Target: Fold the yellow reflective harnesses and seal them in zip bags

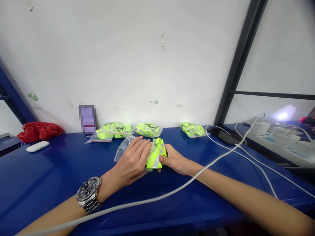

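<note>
Between my two hands is a folded neon-yellow reflective vest (156, 155) with silver strips, just above the table. My left hand (135, 158) is wrapped over its left side and over a clear plastic bag (122, 147), whose loose end sticks out on the left. How far the vest sits inside the bag is hidden under the fingers. My right hand (175, 159) grips the vest's right end, thumb in front and fingers behind.
Bagged yellow vests (113, 130), (147, 129) and another bagged vest (193, 129) lie along the wall. A red cloth bundle (40, 131), a white case (37, 146) and a phone (88, 120) are left. A white cable (162, 196) crosses before my arms; a power strip (283, 141) is right.
</note>
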`<state>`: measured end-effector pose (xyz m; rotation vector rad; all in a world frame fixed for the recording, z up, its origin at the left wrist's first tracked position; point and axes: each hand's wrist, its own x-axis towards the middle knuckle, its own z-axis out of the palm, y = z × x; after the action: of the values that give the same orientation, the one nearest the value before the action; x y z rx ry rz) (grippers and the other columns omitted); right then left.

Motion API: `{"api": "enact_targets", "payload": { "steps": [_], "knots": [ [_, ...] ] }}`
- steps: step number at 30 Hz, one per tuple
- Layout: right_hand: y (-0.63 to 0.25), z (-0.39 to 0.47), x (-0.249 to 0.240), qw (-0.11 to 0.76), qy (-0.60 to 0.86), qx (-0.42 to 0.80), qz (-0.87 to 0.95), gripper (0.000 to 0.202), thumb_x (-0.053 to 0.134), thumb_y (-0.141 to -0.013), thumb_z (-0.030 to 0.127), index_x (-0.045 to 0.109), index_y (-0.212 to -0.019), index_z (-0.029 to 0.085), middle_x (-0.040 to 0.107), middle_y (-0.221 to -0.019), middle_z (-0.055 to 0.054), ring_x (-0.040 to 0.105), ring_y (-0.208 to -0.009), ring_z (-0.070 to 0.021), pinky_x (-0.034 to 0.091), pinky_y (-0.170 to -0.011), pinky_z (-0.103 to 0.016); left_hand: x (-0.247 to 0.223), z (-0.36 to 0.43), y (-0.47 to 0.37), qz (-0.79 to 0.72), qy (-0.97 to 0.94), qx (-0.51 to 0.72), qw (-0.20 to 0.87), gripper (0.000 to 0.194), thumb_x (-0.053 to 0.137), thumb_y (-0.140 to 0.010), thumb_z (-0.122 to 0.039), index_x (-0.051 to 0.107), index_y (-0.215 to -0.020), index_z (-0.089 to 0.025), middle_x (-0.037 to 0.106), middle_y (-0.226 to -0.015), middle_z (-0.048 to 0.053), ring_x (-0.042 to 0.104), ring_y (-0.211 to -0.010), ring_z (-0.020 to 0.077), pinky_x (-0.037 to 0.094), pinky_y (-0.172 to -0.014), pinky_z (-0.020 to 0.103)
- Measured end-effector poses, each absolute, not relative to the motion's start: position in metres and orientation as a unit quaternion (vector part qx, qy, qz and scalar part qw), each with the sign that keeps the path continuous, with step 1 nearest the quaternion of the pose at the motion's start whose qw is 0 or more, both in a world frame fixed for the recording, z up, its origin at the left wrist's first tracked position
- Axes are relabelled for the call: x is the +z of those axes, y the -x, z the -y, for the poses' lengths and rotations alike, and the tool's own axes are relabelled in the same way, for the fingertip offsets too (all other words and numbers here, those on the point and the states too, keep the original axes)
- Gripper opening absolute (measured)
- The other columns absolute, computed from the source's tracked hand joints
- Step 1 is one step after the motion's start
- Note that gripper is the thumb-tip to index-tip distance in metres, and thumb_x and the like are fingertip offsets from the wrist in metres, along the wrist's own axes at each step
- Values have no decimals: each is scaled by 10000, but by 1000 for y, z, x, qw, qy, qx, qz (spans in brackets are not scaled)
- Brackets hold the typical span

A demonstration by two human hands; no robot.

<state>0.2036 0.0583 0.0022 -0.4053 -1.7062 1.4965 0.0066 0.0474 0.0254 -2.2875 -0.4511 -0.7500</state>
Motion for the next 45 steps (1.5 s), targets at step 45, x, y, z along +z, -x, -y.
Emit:
{"api": "enact_targets", "payload": {
  "steps": [45],
  "knots": [
    [-207, -70, 9, 634, 297, 382, 603, 522, 822, -570, 452, 443, -839, 214, 523, -782, 17, 477, -695, -143, 397, -591, -249, 31, -53, -17, 315, 860, -356, 187, 203, 376, -913, -115, 481, -748, -168, 460, -705, 7, 449, -624, 134, 393, -582, 274]
  ]
}}
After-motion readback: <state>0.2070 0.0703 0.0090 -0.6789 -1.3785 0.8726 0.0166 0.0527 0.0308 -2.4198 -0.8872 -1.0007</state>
